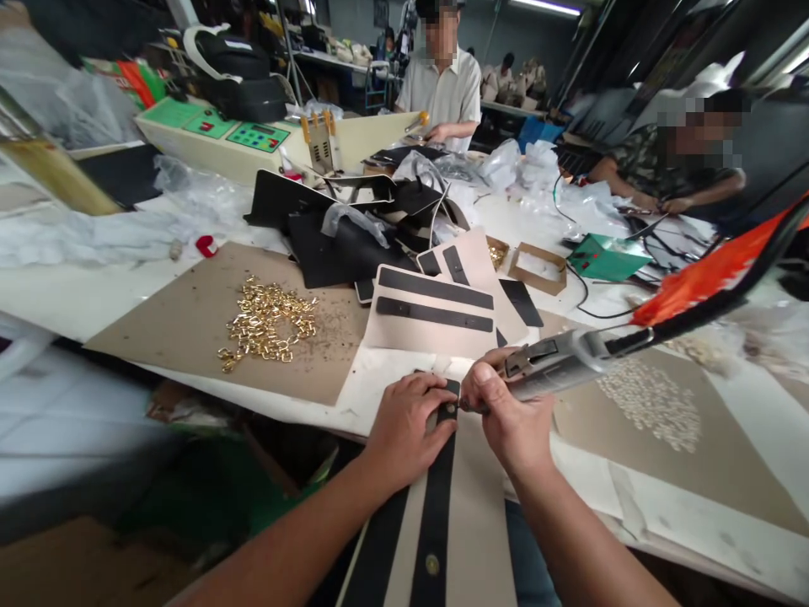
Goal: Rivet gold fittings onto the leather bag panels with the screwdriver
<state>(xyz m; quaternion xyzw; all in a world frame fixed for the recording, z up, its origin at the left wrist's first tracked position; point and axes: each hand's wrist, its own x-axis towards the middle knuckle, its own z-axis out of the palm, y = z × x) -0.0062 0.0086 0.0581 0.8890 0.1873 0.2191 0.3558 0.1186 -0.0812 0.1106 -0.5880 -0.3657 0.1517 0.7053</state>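
A beige panel (479,506) with black strips reaches from the table edge down towards my lap. My left hand (408,426) holds it from above, fingers bent, thumb and forefinger on the black strip (431,506) either side of a small round fastener (451,408). A brass-coloured fastener (431,565) sits lower on that strip. My right hand (515,421) is closed around a grey metal power screwdriver (559,362), held tilted, its tip beside the left fingertips. Whether the tip touches the fastener I cannot tell. A black hose (714,312) runs from the tool's rear.
Gold-coloured metal buckles (269,320) lie heaped on a brown board (170,312). More stripped panels (436,308) stand beyond my hands. Small pale pieces (650,400) cover the right board. A green-panelled machine (215,135), a green box (607,255) and two people are farther back.
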